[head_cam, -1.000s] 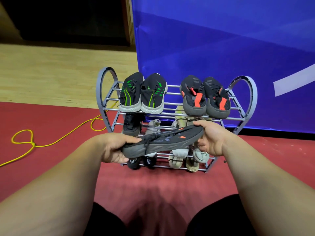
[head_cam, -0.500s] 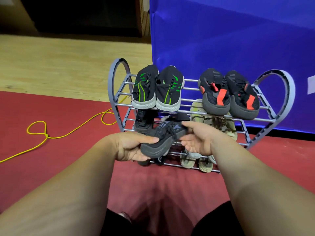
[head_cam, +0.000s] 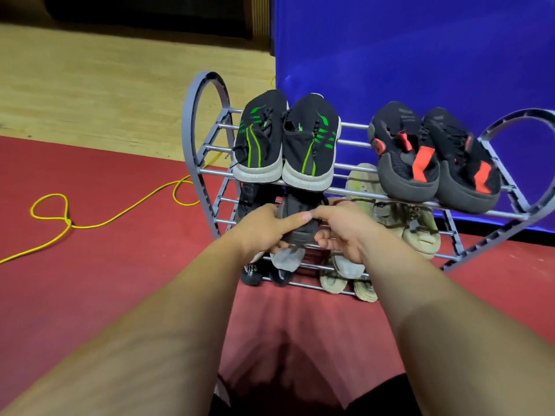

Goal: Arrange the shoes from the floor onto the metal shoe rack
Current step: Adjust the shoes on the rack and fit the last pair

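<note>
A grey metal shoe rack [head_cam: 207, 151] with heart-shaped ends stands on the red floor. Its top shelf carries a black pair with green stripes [head_cam: 285, 142] and a black pair with red patches [head_cam: 432, 157]. A dark grey shoe [head_cam: 300, 217] lies heel-first toward me on the left part of the middle shelf, beside another black shoe [head_cam: 252, 196]. My left hand [head_cam: 264, 226] grips its heel from the left, and my right hand [head_cam: 339, 229] holds it from the right. Beige shoes [head_cam: 420, 226] sit on the middle shelf's right side.
The bottom shelf holds black shoes [head_cam: 252, 271], grey shoes [head_cam: 285, 259] and beige shoes [head_cam: 363, 286]. A yellow cable [head_cam: 126, 214] loops across the red floor at left. A blue banner [head_cam: 420, 55] stands behind the rack. Wooden floor [head_cam: 105, 85] lies beyond.
Both hands turned the dark grey shoe from sideways to toe-first and pushed it forward onto the middle shelf. The camera has come closer to the rack.
</note>
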{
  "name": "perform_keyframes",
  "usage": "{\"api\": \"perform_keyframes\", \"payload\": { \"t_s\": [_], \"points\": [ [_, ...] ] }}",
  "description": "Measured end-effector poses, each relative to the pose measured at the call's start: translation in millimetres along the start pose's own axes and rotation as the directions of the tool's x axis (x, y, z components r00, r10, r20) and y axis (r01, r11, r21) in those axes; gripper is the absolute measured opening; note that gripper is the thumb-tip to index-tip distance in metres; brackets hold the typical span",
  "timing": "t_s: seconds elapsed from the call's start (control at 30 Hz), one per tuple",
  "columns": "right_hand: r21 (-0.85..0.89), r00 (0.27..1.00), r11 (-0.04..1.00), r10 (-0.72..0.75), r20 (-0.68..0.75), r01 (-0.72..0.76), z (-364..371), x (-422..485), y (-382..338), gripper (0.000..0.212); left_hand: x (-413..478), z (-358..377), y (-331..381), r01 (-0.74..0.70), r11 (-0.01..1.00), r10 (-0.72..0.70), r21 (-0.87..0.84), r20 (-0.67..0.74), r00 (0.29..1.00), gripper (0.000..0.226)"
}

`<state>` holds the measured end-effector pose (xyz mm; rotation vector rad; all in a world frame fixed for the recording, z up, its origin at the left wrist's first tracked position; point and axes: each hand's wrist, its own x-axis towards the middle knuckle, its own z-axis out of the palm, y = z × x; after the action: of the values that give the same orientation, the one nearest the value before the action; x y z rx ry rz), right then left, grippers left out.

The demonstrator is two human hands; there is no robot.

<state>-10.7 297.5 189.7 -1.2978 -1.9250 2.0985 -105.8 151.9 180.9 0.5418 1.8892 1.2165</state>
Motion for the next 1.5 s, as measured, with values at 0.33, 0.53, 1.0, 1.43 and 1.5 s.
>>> {"api": "perform_keyframes", "payload": {
  "t_s": [0.33,0.53,1.0,1.43,1.5],
  "points": [
    [-0.226,0.954,0.963,-0.2,-0.224,0.149,6.9,44.5,25.2,0.035,29.0,-34.6,-33.4,0.036,0.966,0.126,0.255,-0.592,0.796,0.049],
    [-0.394,0.971,0.914,-0.174,-0.161,0.099,16.4,47.4,30.1,0.086,32.9,-36.9,-48.7,0.098,0.977,0.001,0.187,-0.471,0.882,0.064],
    [-0.471,0.96,0.851,-0.278,-0.03,0.232,24.4,56.2,41.8,0.086,40.0,-38.5,-61.8,0.092,0.975,0.015,0.202,-0.472,0.882,0.07],
    [-0.297,0.959,0.922,-0.277,-0.06,0.248,30.5,64.0,43.4,0.075,39.1,-32.9,-61.4,0.09,0.959,0.058,0.267,-0.501,0.864,0.075],
    [-0.286,0.956,0.928,-0.277,-0.095,0.24,34.6,62.5,41.1,0.07,38.1,-33.7,-61.6,0.087,0.959,0.062,0.269,-0.498,0.865,0.076]
  ]
}}
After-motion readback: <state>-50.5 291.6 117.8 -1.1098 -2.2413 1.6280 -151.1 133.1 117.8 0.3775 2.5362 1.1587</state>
